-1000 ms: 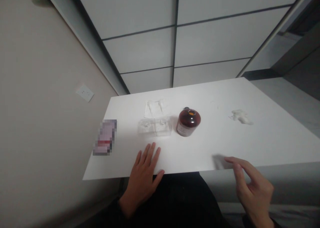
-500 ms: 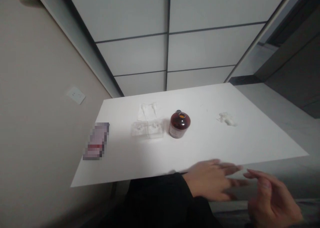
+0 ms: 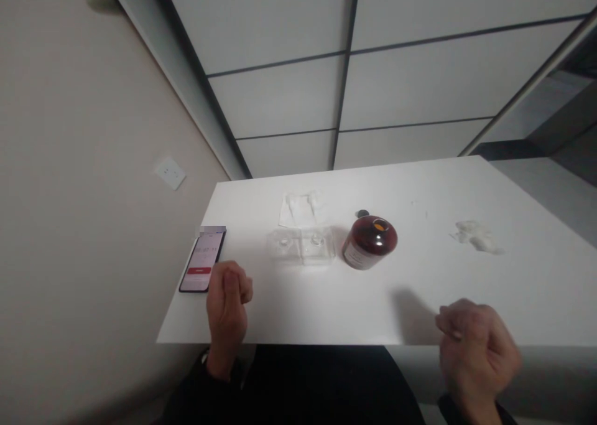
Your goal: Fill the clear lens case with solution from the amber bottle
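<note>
Phone is seen lying flat, screen lit, at the surface's near-left edge; left hand is curled into a loose fist just beside it, empty. Half a second earlier that hand was crossed over toward the right, fingers spread; it has been brought back beside the phone. Right hand is now curled shut too, empty, off the front edge. Clear plastic case, brown bottle, and white wad are unchanged.

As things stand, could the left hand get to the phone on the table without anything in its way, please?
Probably yes. The left hand, curled into a loose fist, rests on the white table right beside the phone, and nothing lies between them; the clear plastic tray sits off to the other side.
</note>
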A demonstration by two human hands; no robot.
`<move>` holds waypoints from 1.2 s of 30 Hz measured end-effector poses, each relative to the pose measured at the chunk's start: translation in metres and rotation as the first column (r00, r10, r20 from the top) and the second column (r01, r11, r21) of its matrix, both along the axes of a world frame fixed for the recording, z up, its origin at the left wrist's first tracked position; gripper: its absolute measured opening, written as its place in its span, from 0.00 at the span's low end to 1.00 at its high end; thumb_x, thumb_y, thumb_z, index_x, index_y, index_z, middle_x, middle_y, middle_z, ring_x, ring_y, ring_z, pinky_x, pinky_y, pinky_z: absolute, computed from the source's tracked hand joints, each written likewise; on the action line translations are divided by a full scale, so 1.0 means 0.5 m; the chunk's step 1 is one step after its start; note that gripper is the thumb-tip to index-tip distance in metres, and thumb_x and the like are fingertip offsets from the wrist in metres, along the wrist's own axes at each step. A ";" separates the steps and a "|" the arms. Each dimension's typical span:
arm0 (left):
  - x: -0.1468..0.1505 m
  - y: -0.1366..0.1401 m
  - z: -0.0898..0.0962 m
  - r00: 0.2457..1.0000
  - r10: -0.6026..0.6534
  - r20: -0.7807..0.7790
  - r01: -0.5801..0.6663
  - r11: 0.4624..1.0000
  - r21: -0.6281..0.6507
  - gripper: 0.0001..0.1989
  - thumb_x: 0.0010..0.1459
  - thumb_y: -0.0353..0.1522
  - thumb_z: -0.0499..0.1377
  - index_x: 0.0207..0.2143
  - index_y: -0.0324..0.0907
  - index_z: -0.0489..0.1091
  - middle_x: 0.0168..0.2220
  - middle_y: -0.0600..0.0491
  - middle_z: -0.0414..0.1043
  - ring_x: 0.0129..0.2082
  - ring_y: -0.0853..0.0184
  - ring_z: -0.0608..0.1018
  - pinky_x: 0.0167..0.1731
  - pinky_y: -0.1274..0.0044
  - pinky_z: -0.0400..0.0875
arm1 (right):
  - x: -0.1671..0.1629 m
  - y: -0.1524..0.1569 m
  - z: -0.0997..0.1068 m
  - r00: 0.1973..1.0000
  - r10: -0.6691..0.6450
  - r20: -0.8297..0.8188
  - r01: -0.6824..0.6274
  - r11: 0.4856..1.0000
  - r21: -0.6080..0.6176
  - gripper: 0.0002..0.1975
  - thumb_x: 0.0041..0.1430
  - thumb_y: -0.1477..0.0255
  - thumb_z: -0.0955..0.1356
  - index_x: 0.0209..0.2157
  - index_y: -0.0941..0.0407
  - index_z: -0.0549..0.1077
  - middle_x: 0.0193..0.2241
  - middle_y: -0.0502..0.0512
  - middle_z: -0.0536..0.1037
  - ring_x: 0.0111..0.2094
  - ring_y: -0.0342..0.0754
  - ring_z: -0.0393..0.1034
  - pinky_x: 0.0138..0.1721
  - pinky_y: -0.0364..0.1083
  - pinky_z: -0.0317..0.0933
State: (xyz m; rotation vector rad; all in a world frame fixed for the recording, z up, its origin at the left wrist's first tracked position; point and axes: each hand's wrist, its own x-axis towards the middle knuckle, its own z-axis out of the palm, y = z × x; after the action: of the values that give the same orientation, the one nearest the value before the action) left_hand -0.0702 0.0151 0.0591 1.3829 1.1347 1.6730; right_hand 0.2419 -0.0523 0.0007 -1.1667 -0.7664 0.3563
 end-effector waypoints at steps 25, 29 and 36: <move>-0.067 -0.035 -0.033 0.767 -0.144 -0.625 0.012 0.977 -0.211 0.41 0.59 0.43 0.73 0.70 0.55 0.60 0.63 0.45 0.74 0.61 0.49 0.80 0.47 0.60 0.87 | 0.042 0.122 0.015 0.905 0.158 0.394 -0.050 0.961 -0.271 0.49 0.38 0.55 0.85 0.58 0.51 0.64 0.56 0.63 0.68 0.55 0.63 0.72 0.56 0.66 0.71; 0.004 -0.074 -0.054 0.761 -0.298 -0.577 0.184 0.951 -0.248 0.39 0.58 0.43 0.74 0.68 0.54 0.62 0.62 0.45 0.75 0.60 0.50 0.81 0.47 0.62 0.87 | 0.070 0.070 0.026 0.873 0.099 0.478 0.007 0.977 -0.215 0.46 0.39 0.51 0.84 0.56 0.51 0.67 0.53 0.62 0.69 0.52 0.63 0.71 0.52 0.65 0.73; 0.076 -0.064 -0.091 0.720 -0.376 -0.583 0.325 0.925 -0.195 0.39 0.59 0.41 0.74 0.67 0.50 0.60 0.63 0.43 0.73 0.62 0.51 0.79 0.50 0.63 0.85 | 0.047 0.007 0.054 0.696 0.204 0.689 -0.096 0.977 -0.191 0.40 0.51 0.59 0.82 0.63 0.51 0.70 0.53 0.64 0.76 0.51 0.63 0.77 0.48 0.61 0.76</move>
State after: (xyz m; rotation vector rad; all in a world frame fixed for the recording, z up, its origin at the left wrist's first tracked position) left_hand -0.0322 -0.0169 0.0135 2.0234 1.1531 0.9024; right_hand 0.2656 -0.0490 0.0279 -1.3919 -1.5464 0.0775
